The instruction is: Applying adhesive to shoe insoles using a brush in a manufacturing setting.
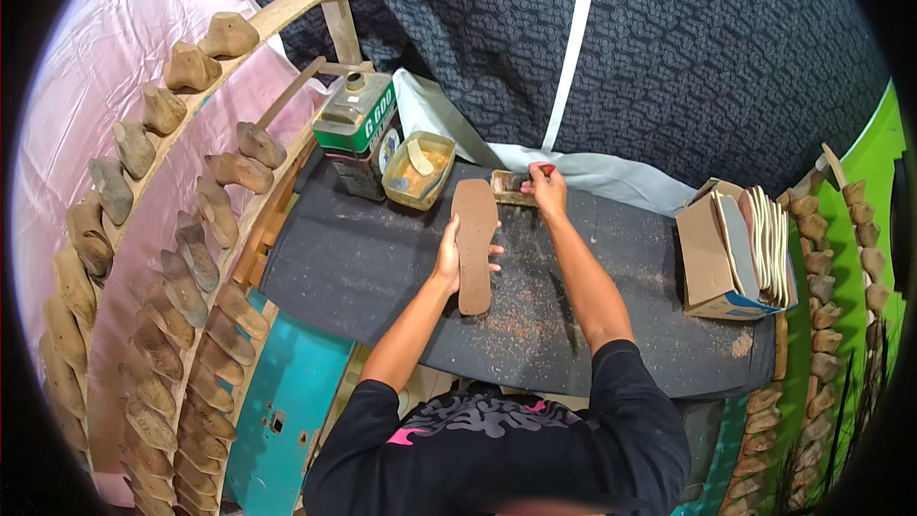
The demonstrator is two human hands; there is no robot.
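Note:
My left hand holds a brown shoe sole upright over the table, with the thumb on its near face and the fingers showing past its right edge. Beyond it, my right hand is closed at the far side of the table around a small tool with a red end; the rest of the tool is mostly hidden by the fingers. Just left of that hand lies a small shallow tray, with a dark piece in or over it. I cannot tell whether the hand touches the tray.
A dark cloth-covered table bears scattered brown shavings. Back left stand a green metal can and a tub of yellowish stuff. On the right is a carton of soles. Wooden shoe lasts line racks at both sides.

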